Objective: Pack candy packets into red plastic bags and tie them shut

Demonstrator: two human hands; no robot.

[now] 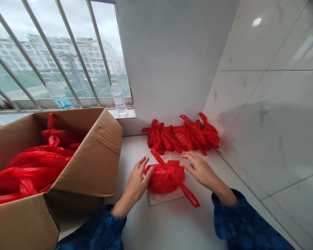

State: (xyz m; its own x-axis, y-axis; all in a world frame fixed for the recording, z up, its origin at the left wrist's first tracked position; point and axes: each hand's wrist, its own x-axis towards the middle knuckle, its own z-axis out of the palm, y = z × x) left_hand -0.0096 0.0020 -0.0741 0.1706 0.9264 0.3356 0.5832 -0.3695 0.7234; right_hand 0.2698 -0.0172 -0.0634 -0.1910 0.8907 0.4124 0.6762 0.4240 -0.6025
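A tied red plastic bag (163,178), full and rounded, sits on a pale sheet or booklet (159,199) on the white tabletop. One handle loop points up and back, the other lies toward the front right. My left hand (137,178) is at the bag's left side, fingers apart, its thumb close to or touching the plastic. On the right, my right hand (199,168) hovers beside the bag with fingers spread and nothing visibly held. Behind them lies a row of crumpled red plastic bags (182,135) against the wall.
An open cardboard box (101,152) at the left holds several filled red bags (39,159). Two plastic bottles, one clear (118,99) and one with a blue label (58,95), stand at the barred window. A marble-look tiled wall (276,121) borders the table's right side.
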